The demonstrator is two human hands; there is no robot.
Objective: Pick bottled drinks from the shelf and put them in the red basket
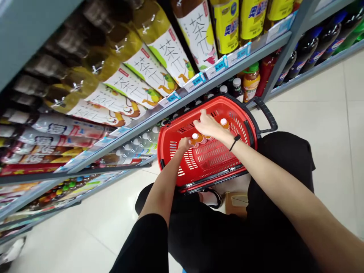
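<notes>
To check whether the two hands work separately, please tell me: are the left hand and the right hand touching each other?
Apart. The head view shows the red inside of the basket between the left hand and the right hand.

Ribbed red plastic basket point(210, 157), matt black cloth trousers point(222, 235), smooth glossy floor point(315, 125).

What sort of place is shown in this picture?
Most likely a supermarket drinks aisle: bottled drinks fill the shelves, blue-and-white price tags line the shelf edge, and a red plastic shopping basket holds small orange bottles.
</notes>
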